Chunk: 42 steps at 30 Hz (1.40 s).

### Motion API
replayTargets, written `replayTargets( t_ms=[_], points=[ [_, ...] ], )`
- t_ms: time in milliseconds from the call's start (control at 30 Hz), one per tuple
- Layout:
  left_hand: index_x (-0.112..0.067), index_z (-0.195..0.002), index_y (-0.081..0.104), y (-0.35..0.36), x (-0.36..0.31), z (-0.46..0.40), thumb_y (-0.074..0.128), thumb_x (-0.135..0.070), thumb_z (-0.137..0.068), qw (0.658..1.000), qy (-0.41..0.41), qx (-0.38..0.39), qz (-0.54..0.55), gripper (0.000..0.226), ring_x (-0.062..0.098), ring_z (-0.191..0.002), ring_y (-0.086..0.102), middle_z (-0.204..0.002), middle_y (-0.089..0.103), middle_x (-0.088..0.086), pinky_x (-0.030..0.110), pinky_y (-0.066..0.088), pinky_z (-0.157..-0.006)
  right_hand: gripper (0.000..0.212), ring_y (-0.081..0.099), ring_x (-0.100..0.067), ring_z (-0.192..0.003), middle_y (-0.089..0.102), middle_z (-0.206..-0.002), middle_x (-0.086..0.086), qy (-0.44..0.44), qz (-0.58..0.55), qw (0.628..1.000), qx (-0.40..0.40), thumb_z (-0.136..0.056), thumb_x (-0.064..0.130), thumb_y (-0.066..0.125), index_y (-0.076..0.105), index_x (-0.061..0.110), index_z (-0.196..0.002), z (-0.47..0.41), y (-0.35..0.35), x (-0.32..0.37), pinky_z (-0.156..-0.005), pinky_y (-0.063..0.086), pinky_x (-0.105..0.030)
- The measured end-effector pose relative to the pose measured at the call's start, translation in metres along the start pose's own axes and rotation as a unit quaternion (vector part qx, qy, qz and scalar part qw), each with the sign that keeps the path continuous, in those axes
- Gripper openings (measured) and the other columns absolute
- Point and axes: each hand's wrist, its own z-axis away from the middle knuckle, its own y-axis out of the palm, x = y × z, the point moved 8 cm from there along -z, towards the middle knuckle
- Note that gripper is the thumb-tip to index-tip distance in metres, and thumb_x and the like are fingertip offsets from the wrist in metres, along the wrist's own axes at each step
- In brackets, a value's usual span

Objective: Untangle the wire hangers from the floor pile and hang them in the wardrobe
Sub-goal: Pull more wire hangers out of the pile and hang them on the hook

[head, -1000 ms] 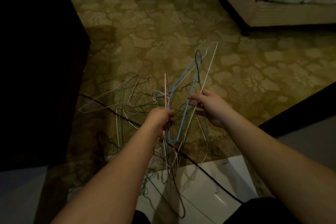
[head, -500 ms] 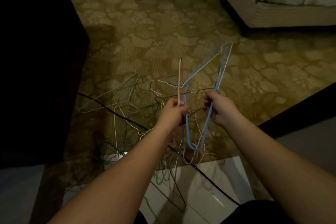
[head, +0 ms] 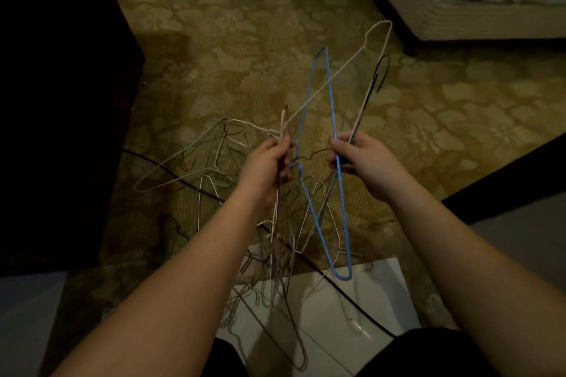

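Two hands lift tangled wire hangers above the floor pile.

The left hand is curled round a pink hanger, whose wire stands up past the fingers and runs down below the wrist into the tangle. The right hand grips a blue hanger together with a dark hanger; the blue one reaches up above the hand and loops down to a bend near a white panel. A white hanger crosses the blue one, slanting up toward the bed. The pile lies on the patterned carpet below and left of the hands, with a black cable running through it. A dark cabinet stands at the left.
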Motion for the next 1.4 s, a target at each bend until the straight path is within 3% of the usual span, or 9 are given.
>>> replayTargets(
  t_ms=[133, 233, 367, 500, 700, 900, 1100, 1267, 1400],
  points=[
    [-0.015, -0.084, 0.056, 0.01, -0.024, 0.009, 0.045, -0.021, -0.102, 0.997, 0.02, 0.053, 0.058, 0.022, 0.004, -0.034, 0.021, -0.046, 0.026, -0.009, 0.017, 0.016, -0.04, 0.014, 0.067, -0.007, -0.066, 0.069, -0.076, 0.004, 0.062, -0.078, 0.995, -0.012, -0.099, 0.026, 0.052, 0.06, 0.018, -0.091, -0.008, -0.001, -0.016, -0.068, 0.052, -0.027],
    [-0.016, -0.085, 0.054, 0.021, -0.048, 0.019, 0.041, -0.02, -0.102, 0.99, 0.044, 0.105, 0.085, 0.023, 0.003, -0.034, 0.017, -0.045, 0.024, -0.009, 0.014, 0.01, -0.041, 0.021, 0.069, -0.007, -0.069, 0.072, -0.077, 0.004, 0.065, -0.144, 0.987, -0.015, -0.101, 0.03, 0.047, 0.059, 0.018, -0.088, -0.015, -0.002, -0.011, -0.065, 0.053, -0.024],
    [-0.016, -0.084, 0.054, 0.022, -0.066, 0.033, 0.038, -0.02, -0.103, 0.986, 0.054, 0.111, 0.112, 0.025, 0.002, -0.033, 0.017, -0.043, 0.023, -0.01, 0.013, 0.009, -0.04, 0.025, 0.072, -0.008, -0.074, 0.074, -0.079, 0.003, 0.074, -0.203, 0.976, 0.001, -0.103, 0.031, 0.043, 0.056, 0.019, -0.086, -0.016, 0.009, -0.001, -0.067, 0.051, -0.025],
    [-0.017, -0.083, 0.055, 0.018, -0.103, 0.045, 0.051, -0.026, -0.092, 0.978, 0.128, 0.105, 0.128, 0.014, 0.004, -0.034, 0.018, -0.045, 0.023, -0.008, 0.013, 0.013, -0.037, 0.017, 0.071, -0.01, -0.081, 0.073, -0.091, 0.002, 0.001, -0.141, 0.99, -0.024, -0.101, 0.027, 0.046, 0.058, 0.019, -0.091, -0.013, 0.008, 0.031, -0.07, 0.05, -0.027],
    [-0.018, -0.087, 0.059, -0.033, -0.081, 0.031, 0.049, -0.028, -0.102, 0.992, 0.091, -0.073, 0.055, 0.02, 0.008, -0.043, 0.023, -0.051, 0.029, -0.008, 0.024, 0.017, -0.044, 0.019, 0.055, -0.009, -0.06, 0.061, -0.076, 0.004, -0.045, 0.004, 0.998, -0.052, -0.101, 0.026, 0.046, 0.058, 0.018, -0.09, -0.006, 0.017, 0.04, -0.062, 0.044, -0.026],
    [-0.016, -0.083, 0.057, -0.014, -0.097, 0.038, 0.048, -0.025, -0.1, 0.988, 0.123, 0.037, 0.087, 0.021, 0.007, -0.039, 0.022, -0.05, 0.03, -0.006, 0.022, 0.014, -0.041, 0.035, 0.049, -0.01, -0.06, 0.053, -0.067, 0.006, -0.12, 0.098, 0.987, -0.052, -0.1, 0.043, 0.042, 0.059, 0.019, -0.082, 0.0, 0.038, 0.063, -0.065, 0.04, -0.033],
    [-0.009, -0.106, 0.061, -0.013, -0.046, 0.035, 0.041, -0.05, -0.1, 0.996, -0.037, 0.064, -0.051, 0.046, 0.011, -0.061, 0.053, -0.082, 0.063, 0.001, 0.023, 0.036, -0.055, 0.042, 0.046, -0.011, -0.061, 0.05, -0.066, 0.003, -0.165, 0.186, 0.967, -0.051, -0.103, 0.043, 0.037, 0.05, 0.018, -0.072, -0.005, 0.081, 0.079, -0.057, 0.032, -0.03],
    [-0.014, -0.123, 0.06, -0.018, -0.034, 0.035, 0.037, -0.049, -0.101, 0.993, -0.064, 0.091, -0.043, 0.046, 0.021, -0.077, 0.067, -0.098, 0.069, 0.011, 0.036, 0.05, -0.071, 0.036, 0.049, -0.015, -0.064, 0.051, -0.068, 0.001, -0.18, 0.223, 0.957, -0.05, -0.098, 0.042, 0.049, 0.052, 0.016, -0.074, -0.025, 0.105, 0.066, -0.057, 0.032, -0.033],
    [-0.015, -0.092, 0.058, -0.037, -0.039, 0.03, 0.04, -0.03, -0.105, 0.998, -0.02, 0.059, -0.014, 0.027, 0.01, -0.046, 0.048, -0.058, 0.052, -0.004, 0.023, 0.044, -0.054, 0.04, 0.055, -0.011, -0.077, 0.058, -0.089, 0.002, -0.195, 0.233, 0.953, 0.003, -0.103, 0.042, 0.038, 0.065, 0.013, -0.093, -0.028, 0.113, 0.07, -0.066, 0.039, -0.028]
  ],
)
